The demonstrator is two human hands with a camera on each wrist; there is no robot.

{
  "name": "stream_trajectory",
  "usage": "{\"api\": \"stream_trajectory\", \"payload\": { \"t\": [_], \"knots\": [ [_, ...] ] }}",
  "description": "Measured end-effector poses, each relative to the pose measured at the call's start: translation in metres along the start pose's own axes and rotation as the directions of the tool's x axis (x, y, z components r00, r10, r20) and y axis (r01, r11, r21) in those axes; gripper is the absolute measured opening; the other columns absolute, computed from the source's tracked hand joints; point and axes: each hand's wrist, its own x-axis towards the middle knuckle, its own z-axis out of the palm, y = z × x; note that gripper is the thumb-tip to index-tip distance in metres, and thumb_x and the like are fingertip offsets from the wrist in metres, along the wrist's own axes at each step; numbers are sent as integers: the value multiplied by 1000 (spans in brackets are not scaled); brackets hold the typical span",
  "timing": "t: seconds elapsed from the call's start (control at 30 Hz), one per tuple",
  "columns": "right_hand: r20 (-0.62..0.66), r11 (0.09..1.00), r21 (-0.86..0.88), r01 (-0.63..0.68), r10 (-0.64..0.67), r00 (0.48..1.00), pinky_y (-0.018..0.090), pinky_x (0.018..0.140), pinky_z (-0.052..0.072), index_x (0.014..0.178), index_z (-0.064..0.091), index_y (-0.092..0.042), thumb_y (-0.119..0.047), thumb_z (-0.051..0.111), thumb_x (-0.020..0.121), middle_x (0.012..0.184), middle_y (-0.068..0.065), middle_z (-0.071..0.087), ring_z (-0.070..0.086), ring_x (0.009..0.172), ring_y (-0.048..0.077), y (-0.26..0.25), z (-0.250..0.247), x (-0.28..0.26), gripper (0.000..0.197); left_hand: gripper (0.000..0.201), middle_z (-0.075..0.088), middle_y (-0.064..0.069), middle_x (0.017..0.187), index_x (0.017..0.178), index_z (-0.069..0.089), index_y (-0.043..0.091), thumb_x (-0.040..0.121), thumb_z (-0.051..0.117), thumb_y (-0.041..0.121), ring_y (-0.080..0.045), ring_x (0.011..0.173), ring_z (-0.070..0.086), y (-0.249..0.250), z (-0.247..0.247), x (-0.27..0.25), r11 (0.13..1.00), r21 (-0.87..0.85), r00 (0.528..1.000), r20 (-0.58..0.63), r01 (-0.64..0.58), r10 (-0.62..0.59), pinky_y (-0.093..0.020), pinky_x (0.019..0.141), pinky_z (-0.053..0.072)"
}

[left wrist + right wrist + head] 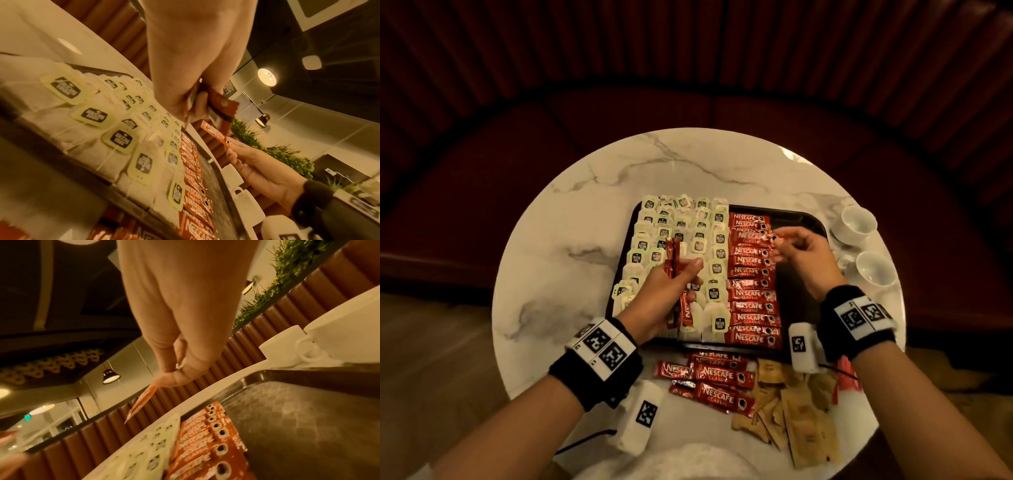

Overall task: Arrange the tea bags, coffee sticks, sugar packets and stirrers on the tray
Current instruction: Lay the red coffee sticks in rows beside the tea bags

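A black tray (808, 219) on the round marble table (571, 240) holds rows of tea bags (678, 229) on its left part and a column of red coffee sticks (751, 294) in the middle. My left hand (671, 287) grips a bundle of coffee sticks (673, 257) above the tea bags. My right hand (801, 253) pinches one coffee stick (756, 236) by its end over the upper part of the column; the same stick (141, 400) hangs from the fingertips in the right wrist view. Loose coffee sticks (717, 383), brown sugar packets (798, 414) and red stirrers (846, 377) lie on the table in front of the tray.
Two white cups (858, 222) (875, 269) stand on the table right of the tray. The tray's right part (298, 426) is bare. A dark red padded bench (688, 68) curves behind the table.
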Motion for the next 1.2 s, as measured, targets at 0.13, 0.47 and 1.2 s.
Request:
{"api": "stream_trajectory", "payload": {
  "t": [0.13, 0.47, 1.2],
  "knots": [
    [-164, 998, -38, -53, 46, 985, 30, 72, 54, 107, 66, -7, -7, 59, 96, 89, 5, 69, 66, 76, 15, 11, 1, 55, 13, 25, 68, 5, 73, 110, 63, 14, 93, 63, 33, -6, 57, 55, -5, -10, 6, 1000, 0, 999, -4, 31, -31, -29, 66, 47],
    [-258, 938, -272, -212, 141, 956, 41, 94, 54, 95, 69, -19, -19, 72, 88, 105, 4, 70, 67, 98, 22, 15, 16, 120, 8, 29, 67, -1, 81, 116, 62, 12, 95, 61, 32, -6, 56, 57, -14, -22, 17, 997, 10, 995, -54, 82, -81, -32, 71, 46],
    [454, 985, -174, 16, 66, 888, 30, 76, 60, 109, 64, -21, -33, 63, 91, 93, 2, 74, 72, 87, 19, -17, 79, -55, 21, 28, 73, 6, 108, 111, 64, 19, 104, 38, 25, -5, 92, 63, 10, 4, 10, 947, -299, 993, -33, -116, 111, -21, 78, 52]
  ]
}}
